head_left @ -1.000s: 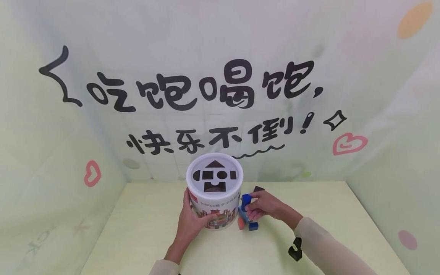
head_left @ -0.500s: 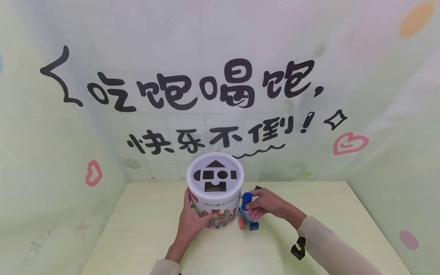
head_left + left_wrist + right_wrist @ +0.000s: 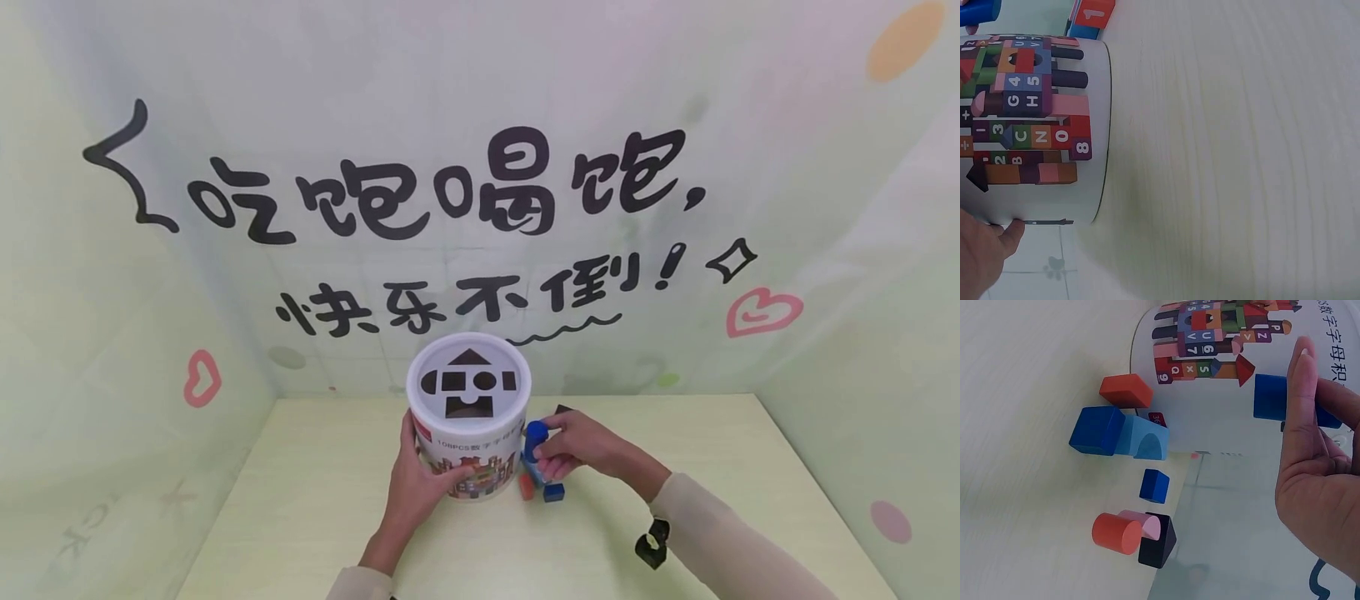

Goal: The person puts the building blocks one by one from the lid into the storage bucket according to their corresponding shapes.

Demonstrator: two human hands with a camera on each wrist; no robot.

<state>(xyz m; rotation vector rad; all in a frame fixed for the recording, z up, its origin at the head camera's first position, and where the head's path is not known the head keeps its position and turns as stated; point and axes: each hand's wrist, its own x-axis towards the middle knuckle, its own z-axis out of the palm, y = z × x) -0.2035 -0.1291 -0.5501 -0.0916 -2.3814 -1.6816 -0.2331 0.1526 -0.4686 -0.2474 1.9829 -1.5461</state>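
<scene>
A white round tub (image 3: pixel 467 450) with printed blocks on its side stands on the pale table (image 3: pixel 315 500); its lid (image 3: pixel 468 382) has several black shape-holes. My left hand (image 3: pixel 424 479) grips the tub's near left side, thumb on the wall (image 3: pixel 1035 125). Just right of the tub my right hand (image 3: pixel 547 452) pinches a blue cylinder block (image 3: pixel 535 435), held off the table beside the tub wall. In the right wrist view the blue block (image 3: pixel 1270 397) shows between the fingers (image 3: pixel 1300 394).
Loose blocks lie at the tub's right foot: a red block (image 3: pixel 1125 390), a blue cube (image 3: pixel 1097 430), a light blue arch (image 3: pixel 1145 439), a small blue cube (image 3: pixel 1154 485), a red cylinder (image 3: pixel 1116 533), a black wedge (image 3: pixel 1159 540). Walls close in behind and at both sides.
My right hand has shifted the blue block slightly up and toward the tub. The left hand and the tub have stayed put.
</scene>
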